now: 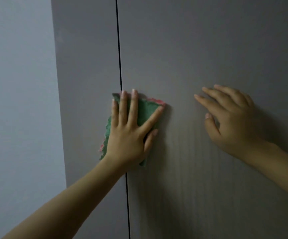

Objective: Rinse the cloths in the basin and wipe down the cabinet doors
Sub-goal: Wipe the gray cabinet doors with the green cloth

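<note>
A green cloth with a pink frilled edge lies flat against the grey cabinet doors, straddling the dark vertical gap between them. My left hand presses it to the surface with straight, spread fingers. The wide right door shows faint vertical streaks below the hands. My right hand rests flat on that door, to the right of the cloth, fingers straight and holding nothing. The narrower left door lies left of the gap. No basin is in view.
A pale blue-grey wall borders the left door's outer edge. The doors fill the rest of the view, with no handles visible.
</note>
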The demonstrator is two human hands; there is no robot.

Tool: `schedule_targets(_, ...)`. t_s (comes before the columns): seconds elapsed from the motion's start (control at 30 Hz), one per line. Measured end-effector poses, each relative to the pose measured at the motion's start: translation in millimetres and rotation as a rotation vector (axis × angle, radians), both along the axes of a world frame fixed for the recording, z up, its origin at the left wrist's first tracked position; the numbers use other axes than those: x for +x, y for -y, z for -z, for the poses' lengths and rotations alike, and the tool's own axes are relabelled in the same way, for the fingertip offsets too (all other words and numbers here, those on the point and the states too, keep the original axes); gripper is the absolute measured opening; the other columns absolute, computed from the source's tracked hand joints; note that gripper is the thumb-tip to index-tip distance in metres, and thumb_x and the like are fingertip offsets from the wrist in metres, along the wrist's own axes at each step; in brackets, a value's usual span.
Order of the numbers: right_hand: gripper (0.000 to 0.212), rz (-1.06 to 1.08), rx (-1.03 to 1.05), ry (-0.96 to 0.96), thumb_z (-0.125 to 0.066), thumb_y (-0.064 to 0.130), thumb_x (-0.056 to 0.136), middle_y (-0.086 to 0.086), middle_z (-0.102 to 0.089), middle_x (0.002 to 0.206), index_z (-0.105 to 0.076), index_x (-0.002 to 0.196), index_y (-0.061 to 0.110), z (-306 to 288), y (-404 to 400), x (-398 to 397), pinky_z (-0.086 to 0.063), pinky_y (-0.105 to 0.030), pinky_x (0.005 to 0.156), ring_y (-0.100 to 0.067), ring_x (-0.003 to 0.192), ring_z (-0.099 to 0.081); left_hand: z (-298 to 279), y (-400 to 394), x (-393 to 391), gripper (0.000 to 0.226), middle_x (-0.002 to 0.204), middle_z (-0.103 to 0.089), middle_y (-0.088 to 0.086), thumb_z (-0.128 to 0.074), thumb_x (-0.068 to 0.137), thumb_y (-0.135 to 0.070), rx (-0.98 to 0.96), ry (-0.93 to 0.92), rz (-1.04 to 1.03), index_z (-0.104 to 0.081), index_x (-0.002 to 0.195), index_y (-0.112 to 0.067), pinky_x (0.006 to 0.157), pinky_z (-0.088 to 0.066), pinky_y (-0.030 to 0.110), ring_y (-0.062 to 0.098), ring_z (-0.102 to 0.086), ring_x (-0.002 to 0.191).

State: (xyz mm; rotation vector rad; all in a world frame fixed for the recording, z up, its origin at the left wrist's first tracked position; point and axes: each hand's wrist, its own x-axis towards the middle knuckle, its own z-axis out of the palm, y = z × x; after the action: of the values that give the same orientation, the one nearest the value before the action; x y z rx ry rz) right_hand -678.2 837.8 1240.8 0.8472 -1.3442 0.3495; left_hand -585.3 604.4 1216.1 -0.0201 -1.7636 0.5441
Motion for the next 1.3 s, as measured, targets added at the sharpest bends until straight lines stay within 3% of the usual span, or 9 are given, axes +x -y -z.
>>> schedule_targets(0.17,0.046,-0.014,0.006,-0.010,-0.047,0.019,0.080,-0.011,-0.060,0.127,-0.065,0.121,0.012,-8,-5,1,-0.032,-0.037,0.099,-0.031,0.117,-0.050,-11,1,0,0.051,0.155,-0.013,0.026,-0.026,0.099,-0.047,-0.109,0.044,0.011,-0.027,0.149,-0.035,0.116,-0.007,0.059,0.047,-0.005,0.143)
schedule_targets(0.33,0.047,0.019,-0.036,-0.011,-0.047,0.019,0.081,-0.010,-0.059,0.130,-0.062,0.125,0.012,-11,-14,-8,-0.030,-0.039,0.103,-0.033,0.118,-0.050,-7,-34,-21,0.054,0.156,-0.009,0.028,-0.031,0.097,-0.045,0.153,-0.075,0.055,-0.024,0.149,-0.034,0.116,-0.005,0.058,0.047,-0.001,0.143)
schedule_targets(0.47,0.046,0.031,0.000,-0.023,-0.048,0.015,0.081,-0.011,-0.059,0.129,-0.062,0.124,0.010,-8,-21,-13,-0.029,-0.042,0.106,-0.034,0.118,-0.051,28,-58,-28,0.053,0.155,-0.011,0.025,-0.033,0.099,-0.046,-0.122,0.098,0.073,-0.026,0.149,-0.033,0.117,-0.005,0.057,0.045,-0.004,0.144)
schedule_targets(0.53,0.045,0.032,0.008,-0.040,-0.048,0.015,0.081,-0.011,-0.060,0.128,-0.063,0.123,0.010,-6,-29,-13,-0.030,-0.043,0.105,-0.034,0.118,-0.051,17,-50,-25,0.052,0.156,-0.013,0.024,-0.031,0.099,-0.046,-0.137,0.102,0.069,-0.026,0.149,-0.033,0.118,-0.006,0.055,0.042,-0.005,0.145)
schedule_targets(0.73,0.044,0.075,-0.060,-0.021,-0.046,0.016,0.082,-0.009,-0.060,0.127,-0.064,0.122,0.011,-12,-63,-31,-0.029,-0.042,0.104,-0.035,0.118,-0.051,-36,-72,-42,0.055,0.158,-0.004,0.023,-0.022,0.098,-0.046,0.290,-0.149,0.031,-0.017,0.151,-0.032,0.118,0.000,0.053,0.040,0.002,0.146)
schedule_targets(0.97,0.045,0.029,-0.063,-0.015,-0.045,0.016,0.081,-0.011,-0.059,0.129,-0.065,0.121,0.010,-12,-74,-36,-0.032,-0.041,0.101,-0.035,0.119,-0.048,13,-105,-54,0.051,0.155,-0.020,0.022,-0.033,0.099,-0.044,-0.114,0.066,0.078,-0.034,0.148,-0.029,0.117,-0.011,0.055,0.039,-0.012,0.145)
schedule_targets(1.03,0.045,0.009,-0.077,-0.037,-0.045,0.015,0.081,-0.011,-0.060,0.128,-0.065,0.121,0.011,-12,-82,-34,-0.032,-0.041,0.099,-0.033,0.118,-0.048,-8,-101,-54,0.051,0.155,-0.021,0.021,-0.033,0.098,-0.044,-0.086,0.020,0.071,-0.033,0.147,-0.030,0.118,-0.011,0.053,0.038,-0.014,0.145)
schedule_targets(1.2,0.043,0.004,-0.106,-0.018,-0.047,0.016,0.081,-0.010,-0.061,0.126,-0.065,0.120,0.010,-7,-103,-37,-0.032,-0.040,0.098,-0.033,0.116,-0.047,-56,-127,-76,0.056,0.158,-0.010,0.020,-0.026,0.098,-0.044,0.210,-0.131,0.034,-0.022,0.151,-0.028,0.118,-0.002,0.052,0.038,-0.003,0.146)
schedule_targets(1.3,0.043,0.018,-0.107,0.014,-0.047,0.017,0.082,-0.011,-0.060,0.126,-0.064,0.121,0.009,-4,-109,-44,-0.033,-0.040,0.099,-0.034,0.116,-0.048,-22,-151,-84,0.056,0.156,-0.018,0.023,-0.034,0.096,-0.042,0.042,-0.026,0.088,-0.032,0.148,-0.024,0.117,-0.009,0.054,0.040,-0.011,0.145)
